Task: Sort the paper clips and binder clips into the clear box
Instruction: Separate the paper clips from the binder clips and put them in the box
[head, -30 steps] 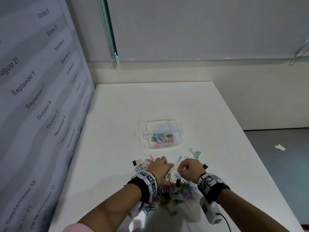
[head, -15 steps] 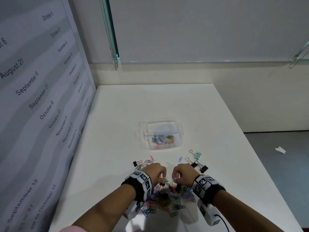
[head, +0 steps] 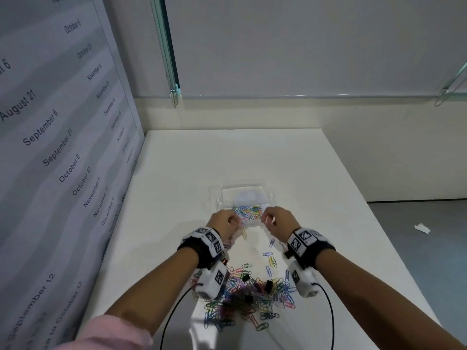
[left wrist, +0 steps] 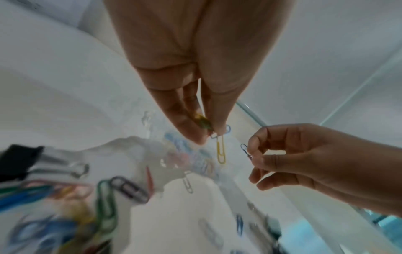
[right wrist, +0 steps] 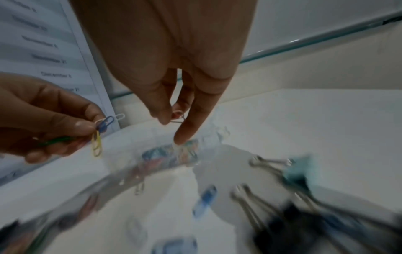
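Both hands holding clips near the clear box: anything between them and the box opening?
Nothing visible. The left hand pinches several paper clips, a yellow paper clip dangling, and the right hand pinches a paper clip at the near rim of the clear box. The box is open-topped, with only sorted clips inside.

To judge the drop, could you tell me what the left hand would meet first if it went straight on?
Probably the clear box: the left hand points at its near rim, though depth is unclear.
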`<state>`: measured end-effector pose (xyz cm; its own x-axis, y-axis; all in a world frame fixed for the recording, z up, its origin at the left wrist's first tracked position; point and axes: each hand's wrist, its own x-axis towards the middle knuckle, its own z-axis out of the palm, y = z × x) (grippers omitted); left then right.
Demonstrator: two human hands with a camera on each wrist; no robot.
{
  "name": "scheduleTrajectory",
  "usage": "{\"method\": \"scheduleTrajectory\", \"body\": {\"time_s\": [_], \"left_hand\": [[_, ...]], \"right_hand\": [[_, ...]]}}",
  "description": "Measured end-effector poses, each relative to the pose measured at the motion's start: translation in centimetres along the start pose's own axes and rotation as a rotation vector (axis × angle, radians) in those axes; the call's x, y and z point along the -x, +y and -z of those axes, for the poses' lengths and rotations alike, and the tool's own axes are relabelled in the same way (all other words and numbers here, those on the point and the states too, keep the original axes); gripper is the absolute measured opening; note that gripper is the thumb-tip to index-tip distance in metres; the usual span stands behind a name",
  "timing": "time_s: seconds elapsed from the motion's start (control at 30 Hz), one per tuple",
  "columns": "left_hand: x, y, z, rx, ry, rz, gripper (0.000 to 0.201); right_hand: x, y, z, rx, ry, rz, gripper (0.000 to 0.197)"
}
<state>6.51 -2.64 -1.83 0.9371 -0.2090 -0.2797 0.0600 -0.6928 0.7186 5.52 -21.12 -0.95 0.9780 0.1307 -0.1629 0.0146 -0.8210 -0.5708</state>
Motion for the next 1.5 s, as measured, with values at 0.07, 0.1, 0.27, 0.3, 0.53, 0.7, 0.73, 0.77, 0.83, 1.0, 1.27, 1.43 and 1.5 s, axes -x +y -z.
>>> {"method": "scheduleTrajectory", "body": {"time_s": [0.07,0.1,0.27,0.3,0.53,0.7,0.73,0.77,0.83,1.0,1.27,1.43,1.5], "left_hand": [[-1.0,0.4,0.7,0.092,0.052,0.029,0.019],[-1.5,0.5,0.9,0.136,0.067,0.045,0.018],[-2.8,1.1,1.4,0.285,0.089,0.108,0.02],[-2.9,1.2,1.3,0.296,0.089,0.111,0.017],[-3.0,0.6,0.1,0.358,0.088,0.138,0.015],[-2.3,0.7,-0.8,0.271,-0.012,0.128,0.026],[-2.1,0.7,-0.9,0.235,-0.032,0.112,0.026],[-1.8,0.7,-0.9,0.212,-0.055,0.101,0.026],[-1.1,0.6,-0.9,0.188,-0.092,0.082,0.026],[1.7,0.7,-0.8,0.102,-0.103,-0.042,0.027],[5.2,-0.8,-3.9,-0.366,-0.451,-0.174,0.056],[6.8,-2.8,-6.1,-0.564,-0.423,-0.29,0.065],[6.9,-3.2,-6.1,-0.536,-0.401,-0.28,0.06]], "right_hand": [[-1.4,-0.5,0.5,-0.035,0.055,0.006,0.019],[-2.1,-0.7,0.7,-0.054,0.081,0.003,0.02],[-3.7,-0.6,0.3,0.029,0.007,-0.032,0.016],[-3.5,-0.4,0.0,0.095,-0.06,-0.036,0.019],[-0.2,1.1,-1.7,0.157,-0.192,-0.001,0.039],[2.8,1.7,-1.9,0.096,-0.177,0.047,0.04],[3.3,1.9,-1.9,0.084,-0.165,0.059,0.039],[3.7,2.1,-1.9,0.071,-0.142,0.072,0.039],[4.5,2.6,-2.0,0.05,-0.064,0.088,0.036],[5.8,4.1,-2.0,0.02,0.09,-0.032,0.023],[5.6,4.0,-3.3,0.218,-0.247,-0.029,0.054],[6.5,3.3,-4.2,0.208,-0.313,0.049,0.029],[7.2,3.2,-4.5,0.164,-0.282,0.078,0.024]]}}
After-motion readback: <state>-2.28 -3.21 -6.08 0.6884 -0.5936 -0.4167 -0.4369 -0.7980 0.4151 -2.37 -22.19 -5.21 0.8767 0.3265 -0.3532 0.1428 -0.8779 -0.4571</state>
